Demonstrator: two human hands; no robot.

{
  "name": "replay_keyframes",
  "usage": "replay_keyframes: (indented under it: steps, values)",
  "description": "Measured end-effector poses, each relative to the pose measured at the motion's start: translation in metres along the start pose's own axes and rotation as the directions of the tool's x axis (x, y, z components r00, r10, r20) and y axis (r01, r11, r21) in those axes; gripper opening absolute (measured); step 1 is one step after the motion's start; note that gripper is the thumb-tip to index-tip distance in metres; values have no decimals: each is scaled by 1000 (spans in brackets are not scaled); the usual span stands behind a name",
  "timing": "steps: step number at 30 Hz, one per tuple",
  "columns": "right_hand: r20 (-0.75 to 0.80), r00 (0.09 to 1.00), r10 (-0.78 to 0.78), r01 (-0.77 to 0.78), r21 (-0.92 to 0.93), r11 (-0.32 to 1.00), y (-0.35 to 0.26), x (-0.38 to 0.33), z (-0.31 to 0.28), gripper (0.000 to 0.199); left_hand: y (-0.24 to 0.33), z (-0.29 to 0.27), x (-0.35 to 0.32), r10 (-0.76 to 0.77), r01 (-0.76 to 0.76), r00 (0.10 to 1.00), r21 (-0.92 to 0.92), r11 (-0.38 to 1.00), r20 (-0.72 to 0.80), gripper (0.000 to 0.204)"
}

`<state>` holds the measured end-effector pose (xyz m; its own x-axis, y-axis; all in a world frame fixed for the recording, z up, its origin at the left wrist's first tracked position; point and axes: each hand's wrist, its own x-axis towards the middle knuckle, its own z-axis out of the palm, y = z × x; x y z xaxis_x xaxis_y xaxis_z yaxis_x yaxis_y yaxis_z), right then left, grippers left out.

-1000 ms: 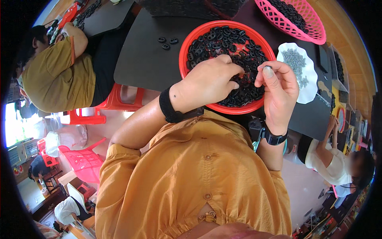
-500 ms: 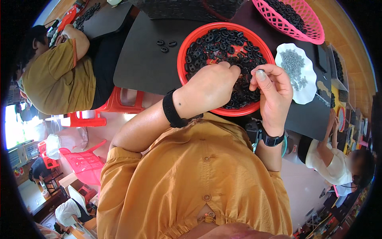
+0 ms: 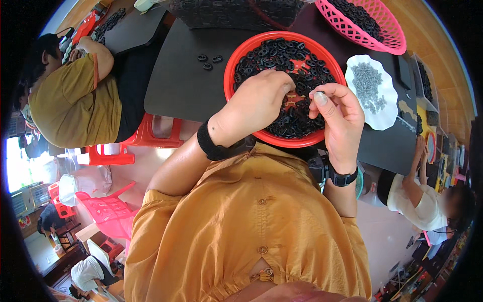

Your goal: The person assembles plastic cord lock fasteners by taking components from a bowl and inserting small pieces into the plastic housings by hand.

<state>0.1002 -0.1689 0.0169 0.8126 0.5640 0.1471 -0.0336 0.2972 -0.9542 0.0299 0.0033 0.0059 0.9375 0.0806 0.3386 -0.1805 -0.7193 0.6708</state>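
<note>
Head view looks down on a person in a mustard button-front shirt (image 3: pixel 221 211), whose two hands work over a round red basin (image 3: pixel 282 35) at the near edge of a dark worktop (image 3: pixel 176 75). Small black oval pieces (image 3: pixel 274 49), many of them with holes, fill the basin, with patches of its red floor showing between them. The left hand (image 3: pixel 254 103), a black band (image 3: pixel 207 143) round its wrist, reaches over the basin's near left rim, its fingers curled down narrow toward the middle of the heap; the fingertips are partly hidden, so whether they grip a piece cannot be told. The right hand (image 3: pixel 343 128), wearing a dark watch (image 3: pixel 344 177), is raised over the near right rim, close to the left but apart from it, thumb and forefinger pinched on a small dark piece (image 3: pixel 320 92), of which only a sliver shows. Three black ovals (image 3: pixel 207 66) lie on the worktop left of the basin. Just right of it stands a white wavy-edged dish (image 3: pixel 386 121) with small grey pieces (image 3: pixel 369 83). Farther right, a pink lattice basket (image 3: pixel 400 46) holds more black pieces. At the left sits a co-worker (image 3: pixel 75 108) on a red stool (image 3: pixel 151 135); another, in white (image 3: pixel 415 204), is at the right.
</note>
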Motion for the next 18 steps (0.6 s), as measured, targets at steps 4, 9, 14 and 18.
replay_keyframes:
  steps: [4,9,14,18]
  values:
    - [-4,1000,3,-3,-30,1000,-3,2,0,15,5,-13,-4,14,-9,992,-39,999,128,16]
    - [-17,1000,7,-7,-14,1000,-1,4,2,15,16,-7,-6,-6,-8,981,72,997,194,23]
    - [1,1000,0,0,-20,1000,-1,2,0,15,3,-1,-8,81,-83,989,9,997,124,24]
    - [1,1000,22,-21,-32,999,-3,-1,-2,16,16,-14,-10,-356,448,894,-537,715,273,20]
